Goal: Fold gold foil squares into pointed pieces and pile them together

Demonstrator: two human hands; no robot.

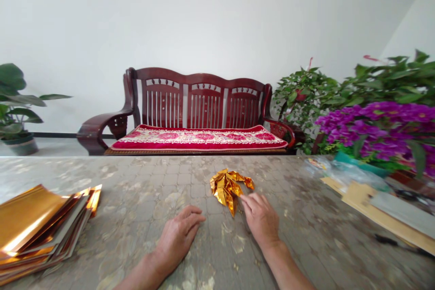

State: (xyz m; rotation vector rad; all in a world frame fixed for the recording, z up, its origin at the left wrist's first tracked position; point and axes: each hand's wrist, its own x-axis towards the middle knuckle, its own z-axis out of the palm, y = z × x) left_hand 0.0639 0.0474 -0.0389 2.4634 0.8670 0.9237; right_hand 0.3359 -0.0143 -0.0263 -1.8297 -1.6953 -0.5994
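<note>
Head view gives me the folded gold foil (226, 190) lying crosswise, just up-left of the right hand (260, 217), fingers narrow and empty, with the flat left hand (178, 235) farther off.

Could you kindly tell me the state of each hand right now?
Left hand: open, resting on the tabletop, holding nothing.
Right hand: open, fingertips at the edge of the folded gold foil, not gripping it.

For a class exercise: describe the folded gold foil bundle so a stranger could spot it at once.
Behind the mottled grey tabletop stands a dark red wooden bench. Just beyond the right hand lies the folded gold foil bundle. Unlike the flat stack of gold sheets at left, it has pointed folds.
</note>
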